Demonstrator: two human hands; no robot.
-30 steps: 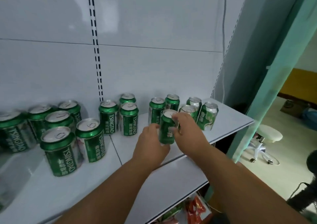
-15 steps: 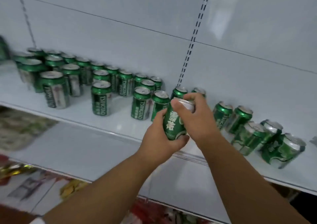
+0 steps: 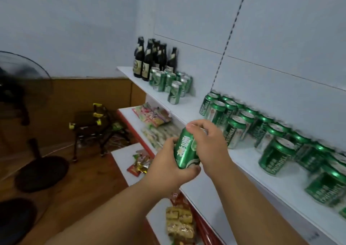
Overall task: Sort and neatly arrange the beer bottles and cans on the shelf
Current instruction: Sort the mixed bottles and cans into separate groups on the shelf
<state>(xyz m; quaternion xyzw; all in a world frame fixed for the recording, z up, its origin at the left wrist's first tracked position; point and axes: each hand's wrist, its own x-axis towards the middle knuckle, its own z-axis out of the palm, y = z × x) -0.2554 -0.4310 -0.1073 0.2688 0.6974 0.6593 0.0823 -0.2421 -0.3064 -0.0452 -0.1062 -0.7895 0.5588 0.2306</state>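
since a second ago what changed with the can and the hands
The green can was lifted off the shelf from in front of the right-end cans and carried leftward; it is now held tilted in front of the shelf edge. The view swung left, bringing the dark bottles into sight. Unchanged: the left hand and right hand both keep gripping the can.

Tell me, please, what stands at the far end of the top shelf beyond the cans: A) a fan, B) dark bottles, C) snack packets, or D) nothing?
B: a cluster of dark bottles stands upright at the far end of the shelf, just behind a group of cans.
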